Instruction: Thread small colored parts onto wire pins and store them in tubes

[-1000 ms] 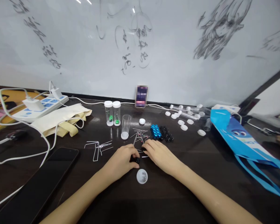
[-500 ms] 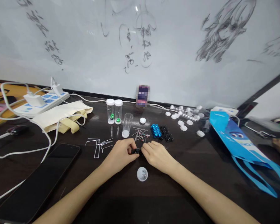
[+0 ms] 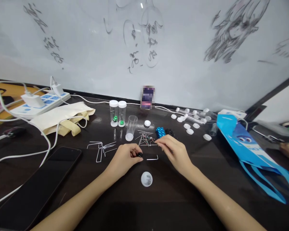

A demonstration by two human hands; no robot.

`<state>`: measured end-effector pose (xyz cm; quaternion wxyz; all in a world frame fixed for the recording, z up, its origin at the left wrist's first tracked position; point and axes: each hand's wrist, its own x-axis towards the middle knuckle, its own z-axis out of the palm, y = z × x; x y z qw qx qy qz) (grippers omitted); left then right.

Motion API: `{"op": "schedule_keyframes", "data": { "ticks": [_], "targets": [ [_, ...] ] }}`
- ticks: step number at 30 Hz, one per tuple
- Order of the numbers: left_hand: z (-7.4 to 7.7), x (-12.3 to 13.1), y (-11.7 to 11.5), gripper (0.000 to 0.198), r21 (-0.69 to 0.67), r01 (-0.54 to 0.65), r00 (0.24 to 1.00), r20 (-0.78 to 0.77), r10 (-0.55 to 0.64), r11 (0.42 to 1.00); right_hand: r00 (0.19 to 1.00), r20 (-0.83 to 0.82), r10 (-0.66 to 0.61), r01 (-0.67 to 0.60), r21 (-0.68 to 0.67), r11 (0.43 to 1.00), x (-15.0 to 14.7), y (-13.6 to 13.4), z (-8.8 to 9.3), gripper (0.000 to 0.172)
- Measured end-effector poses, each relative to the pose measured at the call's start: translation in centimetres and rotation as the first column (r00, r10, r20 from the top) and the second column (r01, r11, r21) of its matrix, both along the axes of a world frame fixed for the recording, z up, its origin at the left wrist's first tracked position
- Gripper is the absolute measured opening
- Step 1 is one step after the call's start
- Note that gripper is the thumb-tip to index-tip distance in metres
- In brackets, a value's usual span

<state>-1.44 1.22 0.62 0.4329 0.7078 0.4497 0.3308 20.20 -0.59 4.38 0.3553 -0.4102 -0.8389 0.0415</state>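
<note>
Here, the scattered pins (image 3: 146,138) on the counter (image 3: 173,205) lie just left of the nearer right hand (image 3: 176,151), fingertips almost together, any hold unclear, while the left hand (image 3: 126,156) pinches a black piece (image 3: 140,155) near a crosswise bent rod (image 3: 152,159).

A whiteboard (image 3: 183,67) with black scribbles (image 3: 152,41) and a bright light reflection (image 3: 141,5) stands behind the dark, glossy table (image 3: 168,208).
</note>
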Motion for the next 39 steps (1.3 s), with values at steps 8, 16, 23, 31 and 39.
{"op": "schedule_keyframes", "data": {
  "ticks": [8,16,23,31,39],
  "targets": [
    [-0.4,0.5,-0.2,0.012,0.096,0.065,0.998,-0.009,-0.064,0.993,0.941,0.338,-0.007,-0.081,0.245,0.966,0.0,-0.9,0.0,0.032],
    [-0.7,0.6,-0.3,0.015,0.121,0.098,0.995,-0.012,-0.097,0.988,0.9,0.433,-0.052,-0.082,0.285,0.955,0.0,-1.3,0.6,0.031],
    [-0.6,0.8,-0.7,0.016,0.123,0.121,0.993,-0.012,-0.121,0.985,0.882,0.469,-0.051,-0.093,0.279,0.956,0.0,-1.4,0.7,0.03],
    [-0.6,0.8,-0.8,0.013,0.139,0.131,0.991,-0.003,-0.132,0.982,0.87,0.493,-0.019,-0.145,0.293,0.945,-0.3,-1.6,1.3,0.033],
    [-1.0,1.0,-0.9,0.02,0.168,0.179,0.983,0.005,-0.182,0.969,0.971,0.235,0.048,-0.106,0.24,0.965,-0.8,-1.7,-0.3,0.028]
  ]
}}
